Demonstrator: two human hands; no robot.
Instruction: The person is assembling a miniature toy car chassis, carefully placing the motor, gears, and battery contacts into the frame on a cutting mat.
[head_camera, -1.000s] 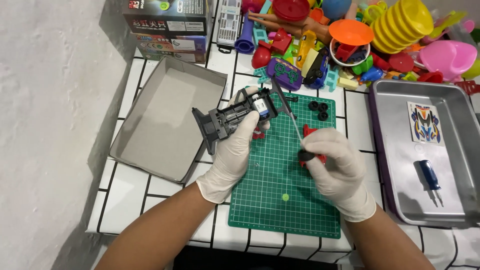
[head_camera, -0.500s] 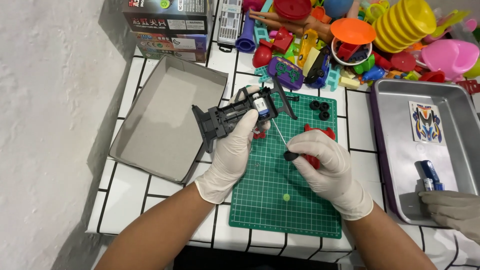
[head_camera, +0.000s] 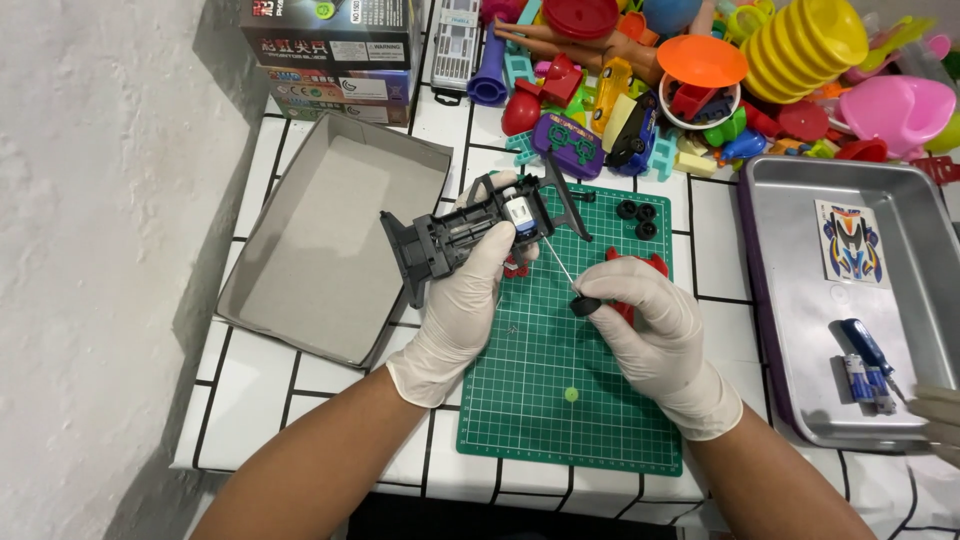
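Your right hand (head_camera: 655, 315): fingers pinched narrow round red-handled screwdriver (head_camera: 585, 295), black collar showing at fingertips. Thin shaft runs up and left from those fingers, tip at motor end of black toy car chassis (head_camera: 470, 235). Your left hand (head_camera: 465, 300): fingers wrapped round chassis from below, holding it tilted above green cutting mat (head_camera: 560, 400); chassis long axis lies left-right, across shaft line. Right hand nearer tool tip, left nearer chassis. Beyond fingers: small black wheels (head_camera: 636, 215) on mat. Farther right: metal tray (head_camera: 790, 300), another gloved hand (head_camera: 938, 415) at its edge.
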